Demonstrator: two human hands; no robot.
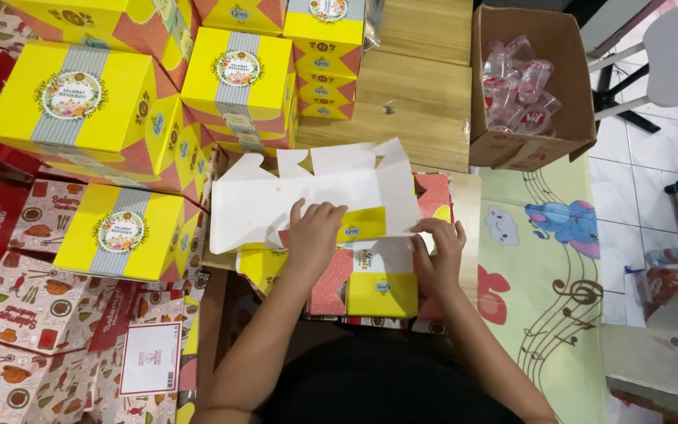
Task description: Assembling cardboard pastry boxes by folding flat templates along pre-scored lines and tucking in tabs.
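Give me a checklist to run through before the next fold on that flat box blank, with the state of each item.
1. Left hand on the flat box blank: ok, fingers press down on its white inner side.
2. Right hand on the blank's right edge: ok, fingertips pinch it near the fold line.
3. Blank fully opened out: ok, flaps spread flat, white side up.
4. Support underneath: ok, it lies on a stack of unfolded blanks, yellow and pink.
5. Room to the left: not ok, finished yellow boxes crowd close to the blank's left flap.
6. Crease lines pre-scored: cannot tell, too faint to see.
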